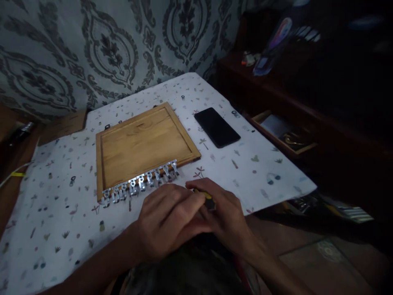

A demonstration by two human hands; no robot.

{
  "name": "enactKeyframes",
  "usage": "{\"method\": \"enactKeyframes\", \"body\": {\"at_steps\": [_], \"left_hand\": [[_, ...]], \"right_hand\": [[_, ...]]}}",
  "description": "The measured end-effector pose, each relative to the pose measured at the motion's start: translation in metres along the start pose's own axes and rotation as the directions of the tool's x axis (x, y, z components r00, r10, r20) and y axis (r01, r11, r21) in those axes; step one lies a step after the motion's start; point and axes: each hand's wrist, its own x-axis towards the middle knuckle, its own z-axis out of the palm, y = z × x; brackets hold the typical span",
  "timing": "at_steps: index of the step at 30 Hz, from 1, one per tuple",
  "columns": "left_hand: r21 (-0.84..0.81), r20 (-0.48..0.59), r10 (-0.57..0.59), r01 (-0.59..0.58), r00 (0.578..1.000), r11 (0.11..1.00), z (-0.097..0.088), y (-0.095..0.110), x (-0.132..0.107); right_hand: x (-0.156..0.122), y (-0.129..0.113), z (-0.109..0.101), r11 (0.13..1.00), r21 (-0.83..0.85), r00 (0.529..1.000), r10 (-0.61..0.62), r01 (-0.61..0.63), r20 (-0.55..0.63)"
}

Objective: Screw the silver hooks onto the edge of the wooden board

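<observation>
My left hand and my right hand meet at the near edge of the table, fingers curled together around a small dark tool with a yellow part; most of it is hidden. Just beyond them lies a wooden board with a raised frame, with a row of several metal hooks along its near edge. My left fingertips are close to the hooks without touching them.
A black phone lies face up right of the board on the white patterned cloth. Small dark screws or fittings are scattered on the cloth. A dark cabinet with an open drawer stands at right. Patterned wall behind.
</observation>
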Motion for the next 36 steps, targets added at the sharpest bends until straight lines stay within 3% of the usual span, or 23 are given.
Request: {"method": "enactKeyframes", "body": {"at_steps": [2,6,10,15,19,26,36], "left_hand": [[0.082,-0.003,0.001,-0.001,1.0,0.997,0.005,-0.008,-0.007],[0.37,0.019,-0.226,0.203,0.974,0.906,0.015,-0.031,-0.021],[0.517,0.049,-0.386,0.307,0.921,0.799,0.028,-0.046,-0.025],[0.521,0.061,-0.545,0.44,0.836,0.732,0.041,-0.051,-0.018],[0.523,0.059,-0.572,0.463,0.818,0.715,0.043,-0.053,-0.013],[0.464,0.027,-0.582,0.505,0.813,0.728,0.045,-0.054,-0.016],[0.422,-0.004,-0.572,0.52,0.82,0.743,0.046,-0.05,-0.013]], "right_hand": [[0.004,0.003,-0.005,0.996,-0.016,0.995,0.091,-0.092,-0.035],[0.029,0.003,-0.016,0.971,0.093,0.972,0.227,-0.22,-0.067],[0.063,0.01,-0.017,0.934,0.295,0.971,0.231,-0.204,-0.058],[0.095,0.031,-0.007,0.885,0.44,0.979,0.196,-0.151,-0.057],[0.103,0.047,0.0,0.825,0.552,0.975,0.202,-0.118,-0.093],[0.093,0.063,0.004,0.763,0.638,0.962,0.236,-0.098,-0.134],[0.082,0.053,-0.001,0.741,0.658,0.986,0.169,-0.134,0.01]]}}
